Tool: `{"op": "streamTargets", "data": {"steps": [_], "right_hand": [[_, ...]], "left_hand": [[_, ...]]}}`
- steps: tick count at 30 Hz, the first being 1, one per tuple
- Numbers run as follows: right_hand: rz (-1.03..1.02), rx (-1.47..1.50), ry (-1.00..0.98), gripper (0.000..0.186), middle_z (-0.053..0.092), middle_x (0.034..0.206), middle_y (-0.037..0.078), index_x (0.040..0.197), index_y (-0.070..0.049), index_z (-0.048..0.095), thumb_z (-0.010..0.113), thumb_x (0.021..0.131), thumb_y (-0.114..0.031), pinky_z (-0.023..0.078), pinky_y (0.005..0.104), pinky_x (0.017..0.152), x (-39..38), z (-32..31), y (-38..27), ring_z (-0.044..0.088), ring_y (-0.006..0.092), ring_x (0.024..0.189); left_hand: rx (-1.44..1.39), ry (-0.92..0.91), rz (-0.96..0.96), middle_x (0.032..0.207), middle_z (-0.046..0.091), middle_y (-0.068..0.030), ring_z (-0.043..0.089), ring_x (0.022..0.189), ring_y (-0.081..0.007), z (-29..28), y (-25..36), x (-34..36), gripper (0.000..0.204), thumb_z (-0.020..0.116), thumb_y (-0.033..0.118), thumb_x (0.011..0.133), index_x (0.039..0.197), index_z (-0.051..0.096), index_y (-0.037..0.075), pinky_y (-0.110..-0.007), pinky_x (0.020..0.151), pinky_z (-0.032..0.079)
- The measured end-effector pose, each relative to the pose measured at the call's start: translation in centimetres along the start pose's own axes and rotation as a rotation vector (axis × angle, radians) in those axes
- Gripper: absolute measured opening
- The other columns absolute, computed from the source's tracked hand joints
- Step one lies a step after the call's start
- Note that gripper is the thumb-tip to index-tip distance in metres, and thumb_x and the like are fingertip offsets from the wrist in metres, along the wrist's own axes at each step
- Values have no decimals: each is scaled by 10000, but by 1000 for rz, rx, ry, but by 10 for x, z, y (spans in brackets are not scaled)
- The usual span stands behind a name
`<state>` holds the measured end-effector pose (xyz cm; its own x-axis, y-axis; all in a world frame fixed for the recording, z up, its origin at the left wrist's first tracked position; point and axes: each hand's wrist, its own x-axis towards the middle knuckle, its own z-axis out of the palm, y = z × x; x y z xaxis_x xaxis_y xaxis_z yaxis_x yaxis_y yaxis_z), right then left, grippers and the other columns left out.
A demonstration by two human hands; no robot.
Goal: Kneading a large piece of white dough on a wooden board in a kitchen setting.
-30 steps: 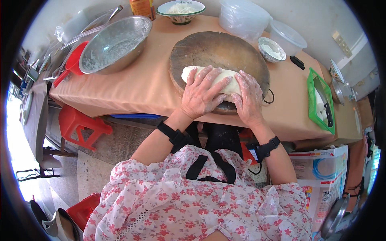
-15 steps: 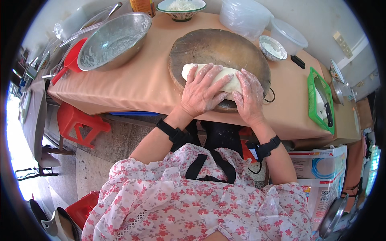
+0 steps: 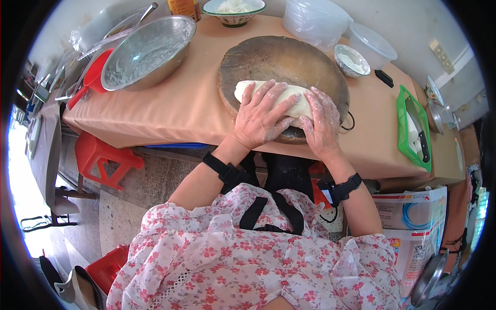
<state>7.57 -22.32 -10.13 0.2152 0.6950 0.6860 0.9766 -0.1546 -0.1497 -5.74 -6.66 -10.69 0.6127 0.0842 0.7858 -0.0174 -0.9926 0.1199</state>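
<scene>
A thick white log of dough (image 3: 292, 101) lies across the near part of a round wooden chopping board (image 3: 281, 59). My left hand (image 3: 263, 114) curves over its middle and left side, with floury fingers laid across the top. On its right end rests my right hand (image 3: 321, 120), fingers wrapped over the dough and thumb turned inward. Both palms press against its near side. The dough's left tip sticks out past my left fingers. The underside of the dough is hidden.
Left of the board stands a flour-dusted metal bowl (image 3: 150, 54) beside a red scoop (image 3: 94, 77). Behind the board are a bowl of white shreds (image 3: 234, 11) and plastic tubs (image 3: 315, 23). To the right sit a small flour bowl (image 3: 352, 61) and a green basket (image 3: 413, 129) holding a knife.
Both hands keep the same hold on the dough. The whole view has shifted very slightly; nothing else visibly differs.
</scene>
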Motion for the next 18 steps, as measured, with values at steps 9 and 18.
{"op": "streamTargets", "data": {"steps": [9,18], "right_hand": [[6,23,16,537,459,1430,126,1406,-130,462,597,908,-282,303,491,1075,0,2,0,431,371,1287],[6,11,39,542,470,1421,120,1392,-130,482,612,893,-294,314,482,1056,-1,2,2,439,367,1276]], "left_hand": [[9,-9,-24,1345,545,-70,502,1244,-309,2,-1,0,579,708,365,765,1324,584,279,-541,1064,300],[4,-49,-9,1372,515,-84,469,1272,-325,-1,1,2,631,731,318,746,1347,566,218,-500,1104,251]]}}
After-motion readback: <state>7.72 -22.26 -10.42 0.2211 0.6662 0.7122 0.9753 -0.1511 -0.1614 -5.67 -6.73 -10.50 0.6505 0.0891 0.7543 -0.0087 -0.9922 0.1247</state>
